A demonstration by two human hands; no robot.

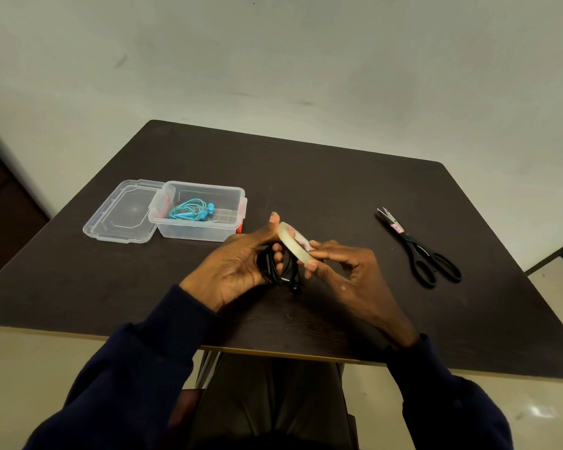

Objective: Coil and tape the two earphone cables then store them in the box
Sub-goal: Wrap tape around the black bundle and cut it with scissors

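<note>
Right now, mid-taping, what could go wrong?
1. The left hand holds the black coil while its thumb also steadies the tape roll; the coil could spring loose.
2. The right hand pinches the roll, and the scissors lie apart, so cutting needs a freed hand.
</note>
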